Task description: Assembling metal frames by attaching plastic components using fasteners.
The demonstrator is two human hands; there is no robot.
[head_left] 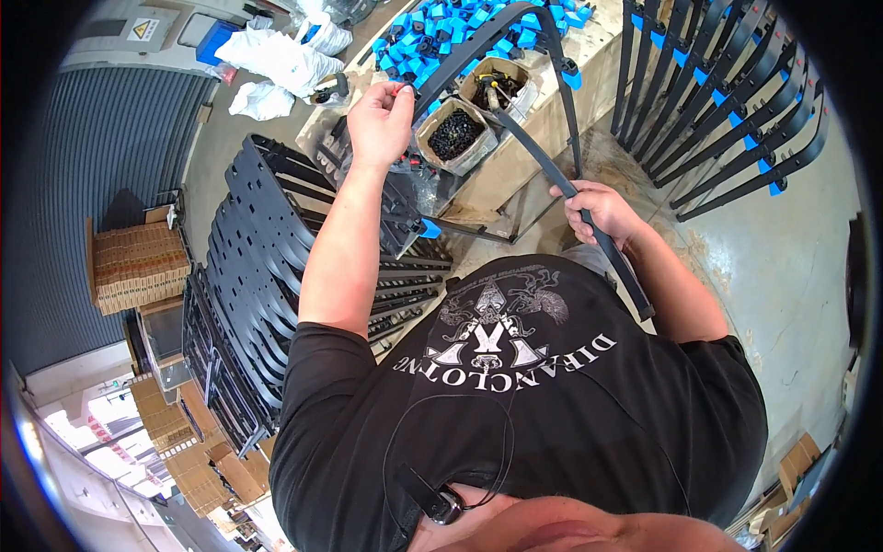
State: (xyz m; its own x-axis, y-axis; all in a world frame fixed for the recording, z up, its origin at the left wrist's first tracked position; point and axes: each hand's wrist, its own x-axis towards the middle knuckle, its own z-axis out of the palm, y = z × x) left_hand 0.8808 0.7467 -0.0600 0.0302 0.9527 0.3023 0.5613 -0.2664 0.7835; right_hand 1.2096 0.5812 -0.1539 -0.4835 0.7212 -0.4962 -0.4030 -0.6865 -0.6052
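Note:
My left hand (382, 127) is raised at the bench's near side, its fingers pinched round a small red piece whose shape is mostly hidden. Right beside those fingertips is the end of a curved black frame (466, 53), which arches over the bench and comes down on the right. My right hand (602, 216) is wrapped round a long flat black bar (543, 156), slanting from the boxes down to my chest. Past the bar's far end stands a box of small black parts (457, 135), and behind it another box (515, 81) holds tools.
Many blue and black pieces (460, 37) are heaped on the bench (602, 28). Black curved frames with blue pieces (727, 83) stand at the far right. Stacked black frames (262, 267) fill the floor to my left, near cardboard stacks (140, 262). White bags (285, 60) lie beyond.

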